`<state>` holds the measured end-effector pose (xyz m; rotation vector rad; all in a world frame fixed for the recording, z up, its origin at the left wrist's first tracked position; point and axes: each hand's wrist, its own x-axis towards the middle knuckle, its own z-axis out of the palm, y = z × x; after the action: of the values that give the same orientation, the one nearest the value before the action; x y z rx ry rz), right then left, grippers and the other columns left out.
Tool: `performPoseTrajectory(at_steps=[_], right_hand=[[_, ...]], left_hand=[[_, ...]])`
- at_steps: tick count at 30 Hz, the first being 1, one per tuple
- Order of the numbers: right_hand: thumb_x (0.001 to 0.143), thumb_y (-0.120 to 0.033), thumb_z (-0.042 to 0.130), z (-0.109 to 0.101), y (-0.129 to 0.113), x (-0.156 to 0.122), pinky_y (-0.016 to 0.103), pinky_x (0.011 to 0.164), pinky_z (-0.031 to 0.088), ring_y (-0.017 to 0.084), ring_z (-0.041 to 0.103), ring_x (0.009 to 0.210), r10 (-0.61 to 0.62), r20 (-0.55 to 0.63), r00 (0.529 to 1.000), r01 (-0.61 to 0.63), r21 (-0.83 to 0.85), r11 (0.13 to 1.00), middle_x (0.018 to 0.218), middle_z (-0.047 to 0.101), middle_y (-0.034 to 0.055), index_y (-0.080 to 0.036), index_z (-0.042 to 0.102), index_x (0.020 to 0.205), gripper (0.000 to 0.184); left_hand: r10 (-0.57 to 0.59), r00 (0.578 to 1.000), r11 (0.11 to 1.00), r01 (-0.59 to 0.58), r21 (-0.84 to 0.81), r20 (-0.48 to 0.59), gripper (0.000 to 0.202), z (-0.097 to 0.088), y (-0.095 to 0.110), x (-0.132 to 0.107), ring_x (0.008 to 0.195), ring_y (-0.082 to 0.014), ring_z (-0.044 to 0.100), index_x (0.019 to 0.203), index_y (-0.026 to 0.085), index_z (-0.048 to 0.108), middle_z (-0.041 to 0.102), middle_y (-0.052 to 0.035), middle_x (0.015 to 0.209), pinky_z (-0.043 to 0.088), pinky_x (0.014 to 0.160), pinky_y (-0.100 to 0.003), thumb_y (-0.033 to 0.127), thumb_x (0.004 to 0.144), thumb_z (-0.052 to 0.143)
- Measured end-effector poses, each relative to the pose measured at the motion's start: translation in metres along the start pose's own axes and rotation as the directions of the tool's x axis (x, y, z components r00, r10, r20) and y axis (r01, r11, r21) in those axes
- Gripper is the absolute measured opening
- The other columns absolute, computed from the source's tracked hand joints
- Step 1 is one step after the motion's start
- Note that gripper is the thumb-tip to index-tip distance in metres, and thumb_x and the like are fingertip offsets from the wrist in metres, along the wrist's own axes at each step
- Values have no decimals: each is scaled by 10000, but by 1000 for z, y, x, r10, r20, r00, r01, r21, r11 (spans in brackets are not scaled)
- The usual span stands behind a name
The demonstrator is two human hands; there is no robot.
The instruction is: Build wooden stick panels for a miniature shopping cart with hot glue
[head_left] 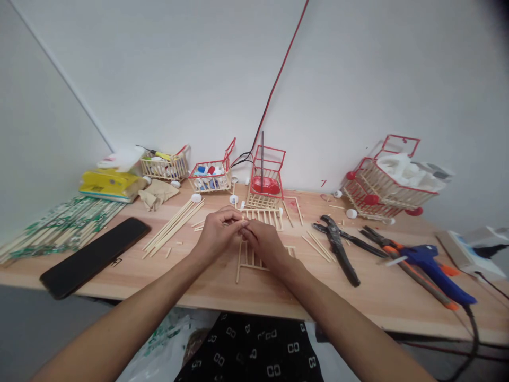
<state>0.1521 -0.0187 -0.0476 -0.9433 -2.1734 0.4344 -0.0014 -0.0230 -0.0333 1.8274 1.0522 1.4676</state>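
Observation:
My left hand (221,229) and my right hand (263,240) meet over the middle of the table, fingertips pinched together. Something small and pale shows between them, but the fingers cover most of it. Below my right hand lies a flat ladder-like frame of thin wooden sticks (238,265), partly hidden by the hand. Just behind the hands is another stick frame (270,211) with close-set bars. Loose wooden sticks (170,228) lie left of my left hand, and a few shorter sticks (318,247) lie to the right of my right hand.
Miniature stick carts (209,178) with red handles stand along the wall; a larger one (392,183) is at right. Cutters (340,252), pliers (413,270), a blue glue gun (437,276) and a power strip (469,254) lie right. A black phone (95,257) and wrapped sticks (67,228) lie left.

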Motion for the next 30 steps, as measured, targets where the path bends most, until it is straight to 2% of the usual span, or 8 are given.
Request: performPoseTrajectory(at_steps=[13, 17, 20, 23, 30], right_hand=[[924, -198, 476, 0, 4, -1, 239, 653, 401, 138, 571, 695, -24, -13, 1000, 24, -34, 999, 769, 653, 26, -174, 620, 811, 184], [909, -260, 523, -11, 2, -1, 239, 608, 365, 130, 530, 625, -32, 1, 999, 32, -88, 996, 693, 627, 16, -162, 639, 762, 212], [895, -211, 517, -23, 1, 0, 232, 614, 370, 129, 547, 641, -17, 13, 1000, 18, -75, 997, 717, 655, 15, -174, 676, 825, 177], [873, -159, 505, -33, 2, 1, 232, 659, 397, 139, 594, 711, 28, -46, 999, -30, -44, 999, 804, 699, 24, -186, 689, 900, 188], [910, -271, 469, -47, 12, 1, 232, 647, 397, 145, 588, 692, 150, -243, 958, -163, -32, 986, 733, 665, 19, -171, 675, 811, 249]], left_hand=[[-9, 1000, 1000, 9, 4, 16, 74, 0, 2, 0, 750, -163, 601, 684, 175, 682, 644, -23, 734, 449, 712, -280, 169, 755, 665], [-13, 1000, 1000, 13, 22, 14, 64, 0, 2, 1, 742, -163, 597, 689, 173, 687, 646, -26, 734, 445, 703, -280, 177, 750, 671], [-22, 1000, 999, 22, 29, 3, 76, 0, 2, 0, 731, -164, 596, 682, 173, 686, 651, -24, 725, 445, 691, -278, 201, 751, 673], [-77, 997, 997, 77, 23, 3, 76, 1, 1, -1, 699, -159, 591, 695, 171, 687, 659, -15, 704, 439, 652, -263, 220, 752, 671], [-198, 980, 980, 198, -11, 28, 106, 3, 2, -4, 613, -122, 558, 683, 161, 688, 642, 8, 631, 410, 596, -224, 228, 761, 666]])
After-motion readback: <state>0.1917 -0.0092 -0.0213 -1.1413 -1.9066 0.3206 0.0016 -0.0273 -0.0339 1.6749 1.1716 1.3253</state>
